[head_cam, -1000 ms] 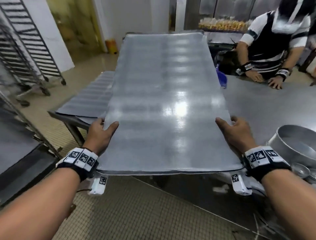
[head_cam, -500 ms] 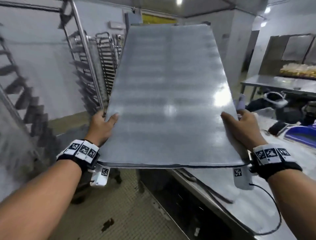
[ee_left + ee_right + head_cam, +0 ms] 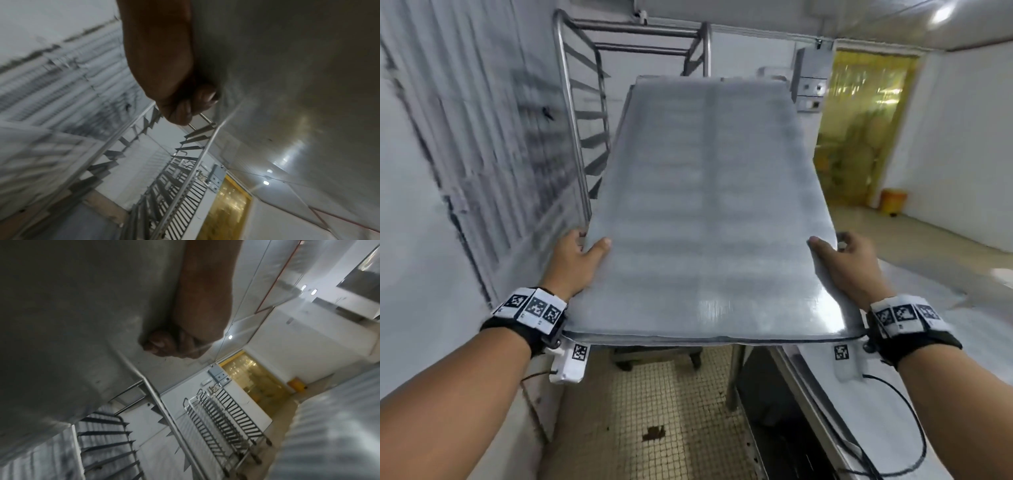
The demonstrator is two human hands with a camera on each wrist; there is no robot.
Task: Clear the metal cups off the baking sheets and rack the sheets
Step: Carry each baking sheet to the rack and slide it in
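I carry one large bare metal baking sheet [image 3: 705,212] held out flat in front of me, no cups on it. My left hand [image 3: 575,263] grips its left edge near the close corner, thumb on top, fingers curled underneath [image 3: 185,110]. My right hand [image 3: 849,267] grips the right edge the same way, fingers curled under the sheet [image 3: 164,345]. The sheet's underside [image 3: 287,65] fills much of both wrist views. A tall steel tray rack [image 3: 585,113] with angled side runners stands straight ahead, behind the sheet's far end.
More wheeled racks [image 3: 222,418] stand by the far wall. A steel table [image 3: 893,394] runs along my right. A doorway with a yellow strip curtain [image 3: 859,137] and a small yellow bin [image 3: 892,201] lie at the far right. Tiled floor [image 3: 654,428] below me has a dark stain.
I have turned left away from the table, carrying the sheet in both hands. The other person and the bowls have left view; the tall rack now stands ahead.
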